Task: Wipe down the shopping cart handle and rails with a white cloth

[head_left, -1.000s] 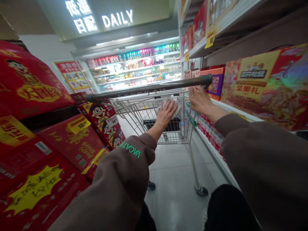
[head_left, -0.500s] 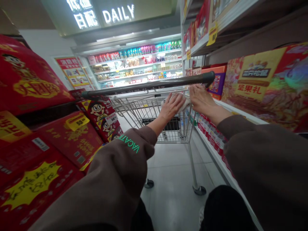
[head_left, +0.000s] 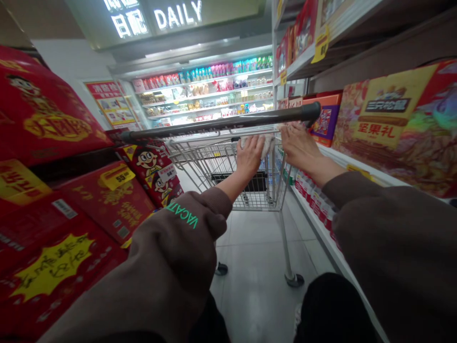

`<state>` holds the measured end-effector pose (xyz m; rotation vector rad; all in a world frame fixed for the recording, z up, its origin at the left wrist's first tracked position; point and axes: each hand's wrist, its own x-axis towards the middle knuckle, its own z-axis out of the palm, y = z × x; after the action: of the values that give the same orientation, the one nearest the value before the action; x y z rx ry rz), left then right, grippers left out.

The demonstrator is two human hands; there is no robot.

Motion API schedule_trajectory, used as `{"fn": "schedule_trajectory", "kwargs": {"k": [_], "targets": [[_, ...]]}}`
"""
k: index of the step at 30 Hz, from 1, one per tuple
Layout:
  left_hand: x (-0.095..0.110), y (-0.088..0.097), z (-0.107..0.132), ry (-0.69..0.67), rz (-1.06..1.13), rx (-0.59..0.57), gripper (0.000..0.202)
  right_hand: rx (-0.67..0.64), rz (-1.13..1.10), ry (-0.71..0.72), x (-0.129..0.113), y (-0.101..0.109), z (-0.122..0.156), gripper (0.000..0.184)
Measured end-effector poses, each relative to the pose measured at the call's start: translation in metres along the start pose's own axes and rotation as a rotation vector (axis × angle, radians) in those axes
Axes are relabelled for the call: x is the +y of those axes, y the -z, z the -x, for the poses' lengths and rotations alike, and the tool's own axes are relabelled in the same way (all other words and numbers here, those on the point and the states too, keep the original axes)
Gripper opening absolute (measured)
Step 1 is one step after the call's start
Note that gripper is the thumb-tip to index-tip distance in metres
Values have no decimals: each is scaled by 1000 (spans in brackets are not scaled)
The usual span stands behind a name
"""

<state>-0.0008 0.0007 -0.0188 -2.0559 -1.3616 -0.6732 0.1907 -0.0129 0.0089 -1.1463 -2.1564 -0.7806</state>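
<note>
My left hand (head_left: 250, 157) presses down on a soft white packet (head_left: 267, 146), which shows past my fingers just below the dark grey cart handle (head_left: 221, 125). My right hand (head_left: 298, 147) reaches up to the right end of that handle, with its fingers against the bar. Brown sleeves cover both forearms, and the left one has green lettering. Below my hands is the wire basket of a shopping cart (head_left: 228, 174), with a black object (head_left: 239, 181) inside it. The packet's lower part is hidden by my left hand.
Stacked red gift boxes (head_left: 60, 124) line the left side. Shelves with boxed nut gift sets (head_left: 392, 124) run along the right. A lit refrigerated display (head_left: 203, 90) stands ahead under a DAILY sign (head_left: 178, 16). Cart wheels (head_left: 294, 280) rest on the tiled floor (head_left: 257, 267).
My left hand and the white packet have moved from the basket's middle up toward the handle. The right hand stays at the handle, and the shelves have shifted slightly in view.
</note>
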Motion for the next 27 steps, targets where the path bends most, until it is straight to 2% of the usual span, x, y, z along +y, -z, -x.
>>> {"fn": "schedule_trajectory", "kwargs": {"k": [4, 6, 9, 13, 15, 17, 21, 23, 25, 27], "targets": [[-42, 13, 17, 69, -30, -40, 66, -2, -32, -41, 2, -2, 2, 57], [-54, 18, 26, 68, -47, -47, 70, 10, -41, -49, 0, -4, 3, 57], [-44, 16, 28, 1, -61, -30, 66, 48, -26, -59, -3, -8, 4, 57], [-11, 3, 14, -252, -36, -29, 57, 59, -31, -39, -3, -12, 5, 60], [-11, -1, 13, -270, -27, -37, 54, 43, -28, -32, -1, -12, 5, 62], [-27, 0, 20, -208, -28, -48, 53, 34, -20, -44, 0, -12, 5, 64], [-83, 10, 51, -74, -19, -69, 54, 58, -13, -83, 0, -16, 7, 70], [-105, 15, 63, 39, -28, -36, 55, 76, 2, -91, 0, -19, 7, 70], [-117, 18, 68, 174, -48, 26, 56, 90, 18, -94, 0, -22, 8, 70], [-115, 17, 63, 256, -52, 59, 60, 111, 12, -95, 1, -24, 7, 73]]}}
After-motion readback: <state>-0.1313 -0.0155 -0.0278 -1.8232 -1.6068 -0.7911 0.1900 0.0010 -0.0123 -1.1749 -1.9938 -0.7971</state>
